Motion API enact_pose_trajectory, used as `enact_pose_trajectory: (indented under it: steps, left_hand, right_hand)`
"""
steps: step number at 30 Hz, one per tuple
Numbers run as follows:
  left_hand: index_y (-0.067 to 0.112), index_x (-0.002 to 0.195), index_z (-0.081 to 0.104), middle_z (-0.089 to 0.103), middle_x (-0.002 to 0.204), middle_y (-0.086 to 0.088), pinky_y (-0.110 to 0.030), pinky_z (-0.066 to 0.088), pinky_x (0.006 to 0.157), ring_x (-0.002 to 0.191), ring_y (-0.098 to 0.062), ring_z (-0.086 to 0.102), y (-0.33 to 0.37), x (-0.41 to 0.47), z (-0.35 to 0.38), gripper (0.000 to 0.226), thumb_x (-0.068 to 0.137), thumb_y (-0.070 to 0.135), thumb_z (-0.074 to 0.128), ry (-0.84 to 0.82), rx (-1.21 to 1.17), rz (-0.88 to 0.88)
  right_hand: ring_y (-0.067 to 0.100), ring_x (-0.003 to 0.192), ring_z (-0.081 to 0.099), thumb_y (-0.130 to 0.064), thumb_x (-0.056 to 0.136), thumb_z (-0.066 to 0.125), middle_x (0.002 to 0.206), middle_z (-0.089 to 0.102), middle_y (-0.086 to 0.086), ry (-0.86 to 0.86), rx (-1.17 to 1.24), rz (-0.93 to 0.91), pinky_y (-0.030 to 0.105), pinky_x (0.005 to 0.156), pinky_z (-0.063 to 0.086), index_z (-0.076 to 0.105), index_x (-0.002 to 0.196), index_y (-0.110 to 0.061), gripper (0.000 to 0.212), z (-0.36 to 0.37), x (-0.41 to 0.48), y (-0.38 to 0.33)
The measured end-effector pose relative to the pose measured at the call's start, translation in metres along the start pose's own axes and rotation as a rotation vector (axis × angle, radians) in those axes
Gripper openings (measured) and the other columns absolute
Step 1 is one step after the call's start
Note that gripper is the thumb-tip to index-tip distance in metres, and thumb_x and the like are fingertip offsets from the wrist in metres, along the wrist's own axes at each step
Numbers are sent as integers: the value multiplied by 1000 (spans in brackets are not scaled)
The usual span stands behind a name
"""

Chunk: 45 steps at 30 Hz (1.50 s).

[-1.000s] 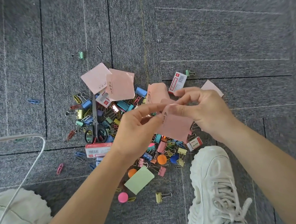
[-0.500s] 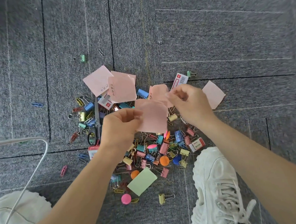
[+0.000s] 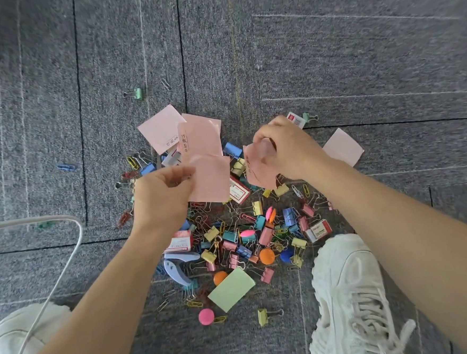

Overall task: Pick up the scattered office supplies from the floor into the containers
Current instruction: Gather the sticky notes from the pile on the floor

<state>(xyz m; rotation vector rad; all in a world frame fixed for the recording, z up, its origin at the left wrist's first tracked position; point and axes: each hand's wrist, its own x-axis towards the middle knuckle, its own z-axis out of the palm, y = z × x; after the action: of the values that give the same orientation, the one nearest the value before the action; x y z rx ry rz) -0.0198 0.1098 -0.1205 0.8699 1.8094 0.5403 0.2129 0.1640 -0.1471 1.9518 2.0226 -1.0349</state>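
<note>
My left hand (image 3: pixel 162 198) pinches a pink sticky note (image 3: pixel 211 178) by its left edge, above the pile. My right hand (image 3: pixel 288 148) is closed on a second pink sticky note (image 3: pixel 256 169), crumpled under the fingers. Below both lies a heap of coloured binder clips and paper clips (image 3: pixel 247 231) on the grey carpet. More pink notes (image 3: pixel 162 128) lie at the pile's far side, and one pink note (image 3: pixel 343 147) to the right. A green note (image 3: pixel 230 289) rests near the front.
Small staple boxes (image 3: pixel 317 229), round push pins (image 3: pixel 206 316), a blue staple remover (image 3: pixel 175 266) and stray clips (image 3: pixel 135 93) lie about. My white shoe (image 3: pixel 351 301) stands at the right, another white shoe (image 3: pixel 14 338) bottom left, and a white cable (image 3: pixel 67 260) loops across. No container is in view.
My hands have come apart: the left keeps one pink note and drifts left, while the right has reached further out and closed on another pink note in the pile.
</note>
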Motion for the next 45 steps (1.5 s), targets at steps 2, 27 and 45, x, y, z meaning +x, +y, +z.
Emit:
enact_pose_trajectory:
  steps: [2,27,45]
  left_hand:
    - [20,96,73,70,90,8,-22,56,72,77,-8,64,-2,0,3,14,90,8,68,-14,-6,-6]
    - [21,118,70,69,81,11,-16,38,41,43,1,47,39,-22,37,25,98,30,58,-150,70,188]
    - [28,100,71,75,97,0,-37,58,72,86,-33,68,35,-25,38,17,83,26,75,-356,-115,139]
  right_hand:
    - [17,115,50,-10,91,62,133,43,-7,-24,-62,-49,41,86,50,50,136,-29,50,3,-2,7]
    - [6,61,67,-9,83,76,71,72,-9,408,880,-193,16,54,51,67,83,-13,9,-39,-91,-1]
    - [-5,78,58,-10,94,64,98,67,-11,142,202,-287,6,68,41,71,112,-19,22,-47,-74,-5]
